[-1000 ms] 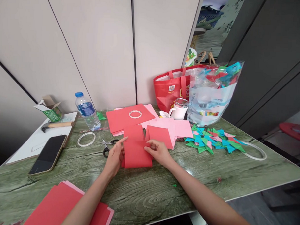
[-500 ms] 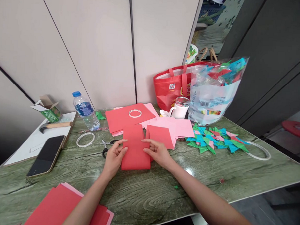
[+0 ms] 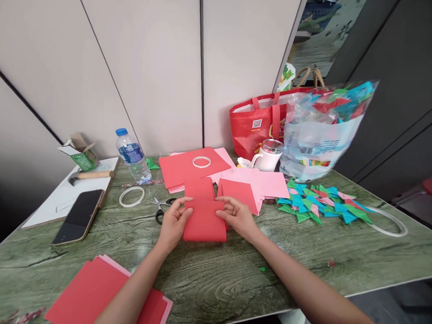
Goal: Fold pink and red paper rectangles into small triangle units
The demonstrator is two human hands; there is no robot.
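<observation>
1. Green table [image 3: 232, 287], and we take our bearings from the scissors [image 3: 159, 207] lying on it.
2. Red bag [image 3: 244, 130], behind and well right of the scissors, upright.
3. Here's the sheet [image 3: 205, 223], just right of the scissors: near end doubled back, far end showing beyond the flap. Mid-fold, I'd say, and that bend looks rounded, uncreased.
4. Both hands on it! Left hand [image 3: 172, 225], nearest the scissors, pinches the flap's left corner; right hand [image 3: 240, 221], farther right, pinches the other. The next move seems to call for level edges, then firm pressing.
5. Green scrap [image 3: 262, 269], right of the scissors, nearer us.
</observation>
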